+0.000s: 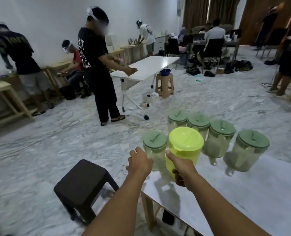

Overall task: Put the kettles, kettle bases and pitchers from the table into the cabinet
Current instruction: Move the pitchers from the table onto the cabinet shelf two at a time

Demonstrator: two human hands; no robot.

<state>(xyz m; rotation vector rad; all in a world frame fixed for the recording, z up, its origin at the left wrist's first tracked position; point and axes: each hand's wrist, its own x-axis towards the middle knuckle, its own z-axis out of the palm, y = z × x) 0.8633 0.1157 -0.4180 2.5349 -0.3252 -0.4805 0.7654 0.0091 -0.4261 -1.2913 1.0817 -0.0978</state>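
Observation:
A lime-green pitcher [183,147] with a lid stands near the left end of the white table [243,193]. My right hand [182,169] is closed around its handle. Just left of it stands a clear pitcher with a dull green lid [155,147]; my left hand [139,161] hovers at its side with fingers apart, and whether it touches is unclear. Behind and to the right stand several more clear pitchers with green lids [221,137]. No kettle, kettle base or cabinet is in view.
A dark brown plastic stool [83,184] stands on the floor left of the table's end. A person in black [98,68] stands at a white wheeled table [146,67], beside a tan stool [164,85]. Cables lie on the marble floor. More people work along the walls.

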